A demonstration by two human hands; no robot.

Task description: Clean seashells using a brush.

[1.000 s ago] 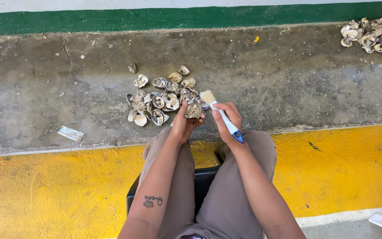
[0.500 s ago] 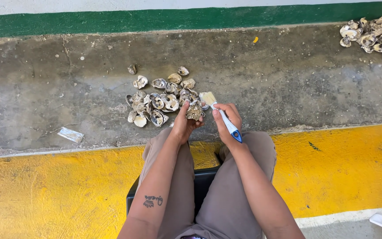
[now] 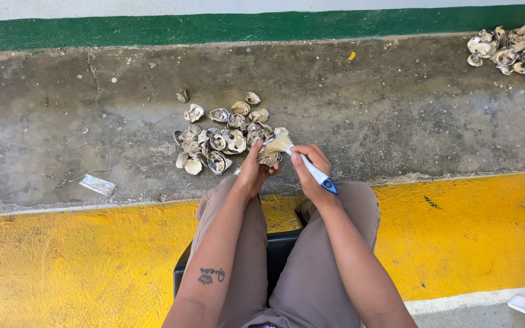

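My left hand [image 3: 253, 170] grips a rough oyster shell [image 3: 268, 158] just above my knees. My right hand [image 3: 308, 170] holds a small paintbrush [image 3: 304, 161] with a white and blue handle. Its pale bristles bend against the top of the shell. A pile of several oyster shells [image 3: 220, 136] lies on the grey concrete strip directly beyond my hands.
A second heap of shells [image 3: 516, 53] sits at the far right of the concrete. A green painted band [image 3: 153, 29] runs along the back, a yellow band [image 3: 62, 261] along the front. A small crumpled wrapper [image 3: 97, 184] lies at the left. I sit on a dark stool [image 3: 281, 249].
The brush has swept down onto the shell, and its bristles now splay against it. The left hand has turned the shell slightly.
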